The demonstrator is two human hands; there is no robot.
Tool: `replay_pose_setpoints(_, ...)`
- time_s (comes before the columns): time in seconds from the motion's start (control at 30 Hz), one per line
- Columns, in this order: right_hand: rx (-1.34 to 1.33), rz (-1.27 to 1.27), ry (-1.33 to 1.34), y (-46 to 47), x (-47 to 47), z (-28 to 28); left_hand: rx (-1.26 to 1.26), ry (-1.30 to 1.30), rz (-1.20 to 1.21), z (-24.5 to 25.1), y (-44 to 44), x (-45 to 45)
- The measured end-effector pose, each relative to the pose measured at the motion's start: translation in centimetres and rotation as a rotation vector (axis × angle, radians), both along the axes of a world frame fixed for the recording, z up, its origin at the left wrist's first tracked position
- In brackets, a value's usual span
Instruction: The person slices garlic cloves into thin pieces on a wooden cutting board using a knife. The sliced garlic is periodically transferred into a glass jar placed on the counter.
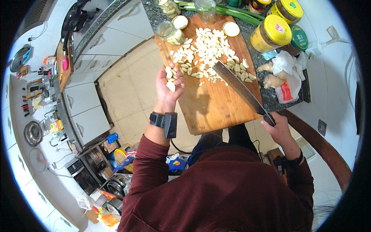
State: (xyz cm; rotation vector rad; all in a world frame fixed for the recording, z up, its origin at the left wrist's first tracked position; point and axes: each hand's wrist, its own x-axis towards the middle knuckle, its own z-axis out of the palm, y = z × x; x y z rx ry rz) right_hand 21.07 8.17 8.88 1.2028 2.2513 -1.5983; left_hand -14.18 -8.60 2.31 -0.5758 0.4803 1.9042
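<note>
My left hand (170, 84), palm up, cradles several peeled garlic cloves (171, 86) just off the left edge of a wooden cutting board (214, 107). In my right hand (278, 127) is the dark handle of a cleaver (237, 87). Its wide blade slants over the board towards the upper left, and the tip end reaches the garlic. A large pile of peeled cloves (210, 43) covers the board's far half. Small chopped garlic pieces (214, 78) lie left of the blade, and larger cloves (242, 69) sit to its right.
An open glass jar (171, 33) holding cloves stands at the board's far left, near another glass jar (205, 11) and white lids (231, 29). Green onions (237, 14) lie behind. Yellow-lidded jars (271, 33) and ginger (274, 81) beside a plastic bag (289, 87) occupy the right counter.
</note>
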Motion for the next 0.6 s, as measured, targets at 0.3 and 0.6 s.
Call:
replay_pose_setpoints(0.3, -0.021, -0.027, 0.030, -0.5, -1.0, 0.6, -0.048, 0.687, 0.242, 6.6, 6.9, -8.6)
replay_pose_setpoints(0.6, 0.012, -0.013, -0.007, -0.8, -0.9, 0.5, -0.287, 1.290, 0.276, 4.3, 10.7, -9.3)
